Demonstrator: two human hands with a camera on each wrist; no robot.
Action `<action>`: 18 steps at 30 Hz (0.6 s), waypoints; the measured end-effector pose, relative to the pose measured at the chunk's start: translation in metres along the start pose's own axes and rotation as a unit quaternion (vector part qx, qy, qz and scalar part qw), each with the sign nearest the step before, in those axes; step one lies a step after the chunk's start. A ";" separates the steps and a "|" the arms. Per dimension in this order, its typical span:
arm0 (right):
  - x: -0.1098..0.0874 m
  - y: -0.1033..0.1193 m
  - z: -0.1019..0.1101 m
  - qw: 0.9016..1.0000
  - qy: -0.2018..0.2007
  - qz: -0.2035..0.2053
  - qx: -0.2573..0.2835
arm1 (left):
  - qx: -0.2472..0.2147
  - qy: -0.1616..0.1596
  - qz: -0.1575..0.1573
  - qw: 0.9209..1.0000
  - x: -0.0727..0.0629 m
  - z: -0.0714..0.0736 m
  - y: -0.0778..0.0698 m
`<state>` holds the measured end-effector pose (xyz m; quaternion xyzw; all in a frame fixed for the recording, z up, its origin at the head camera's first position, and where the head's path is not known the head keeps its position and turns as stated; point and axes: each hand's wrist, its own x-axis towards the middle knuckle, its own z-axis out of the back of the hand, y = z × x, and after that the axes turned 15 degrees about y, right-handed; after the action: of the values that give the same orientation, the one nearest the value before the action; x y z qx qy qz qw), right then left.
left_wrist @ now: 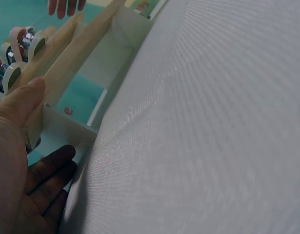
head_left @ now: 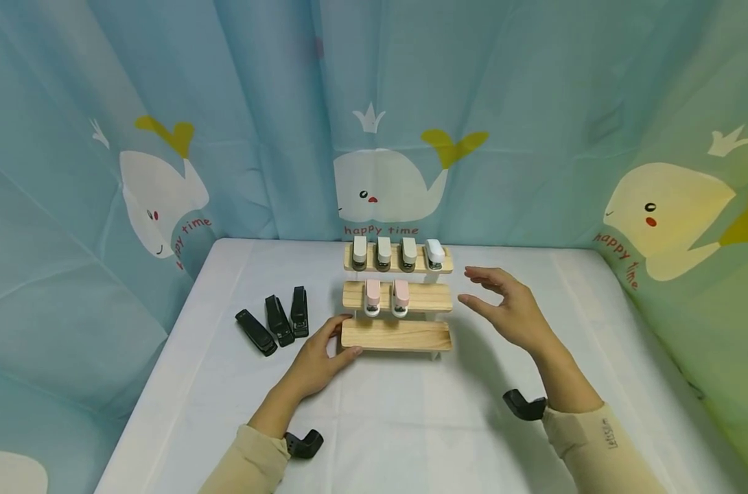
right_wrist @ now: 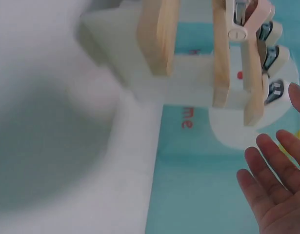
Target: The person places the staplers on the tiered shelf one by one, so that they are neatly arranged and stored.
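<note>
A whale curtain (head_left: 534,89) backs the white table (head_left: 399,425); left hand (head_left: 314,361) pinches the rack (head_left: 395,335), right hand (head_left: 515,312) hovers beside it, fingers (right_wrist: 277,162) spread

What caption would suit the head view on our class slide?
The left hand holds a three-tier stand bearing six staplers; the right hand hovers beside it, three black staplers at left.

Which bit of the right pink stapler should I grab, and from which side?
Pinch the right pink stapler across its narrow sides, probably best coming from the right with the right hand. It is slim and points front to back; the shelf is bare on its right, while the left pink stapler stands close on the other side.
</note>
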<state>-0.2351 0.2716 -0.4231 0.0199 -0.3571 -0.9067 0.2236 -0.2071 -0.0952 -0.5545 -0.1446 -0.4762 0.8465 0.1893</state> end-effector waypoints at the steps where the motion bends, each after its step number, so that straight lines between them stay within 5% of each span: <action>1: -0.001 -0.002 0.001 1.000 -0.001 -0.003 -0.001 | -0.001 0.001 0.000 1.000 0.000 0.000 0.000; 18: 0.000 -0.040 0.021 0.998 0.013 -0.062 -0.028 | 0.004 0.002 -0.003 1.000 0.002 0.001 0.001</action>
<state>-0.2547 0.3114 -0.4335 0.0474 -0.3267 -0.9282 0.1716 -0.2094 -0.0955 -0.5551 -0.1442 -0.4729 0.8475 0.1933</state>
